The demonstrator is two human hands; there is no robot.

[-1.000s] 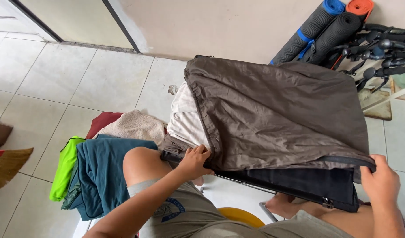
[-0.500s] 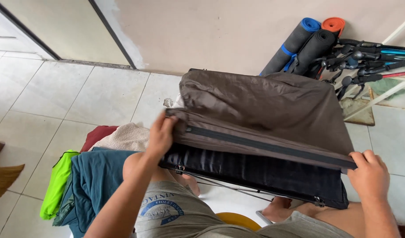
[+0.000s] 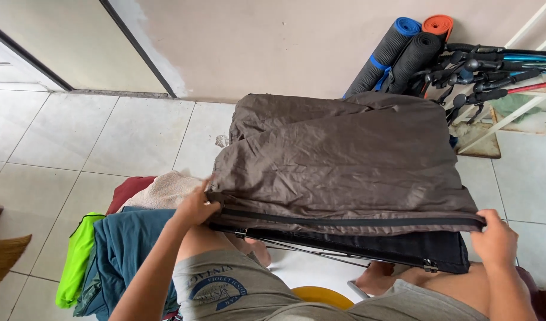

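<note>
Both hands (image 3: 195,208) gripping brown jacket (image 3: 344,160), dark lining (image 3: 404,246) half hidden

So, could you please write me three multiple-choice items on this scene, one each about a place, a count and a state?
1. Where do the rolled mats stand?
A. Against the wall, upper right
B. On the clothes pile
C. By the door

2. How many rolled mats show?
A. One
B. Three
C. Five

3. How is the brown sleeping bag held?
A. By one hand only
B. By both hands along its near zipped edge
C. Untouched

Answers: 1 A, they lean on the wall beside the rack. 2 B, blue, orange and dark rolls. 3 B, the left hand and the right hand grip opposite ends of the edge.
</note>
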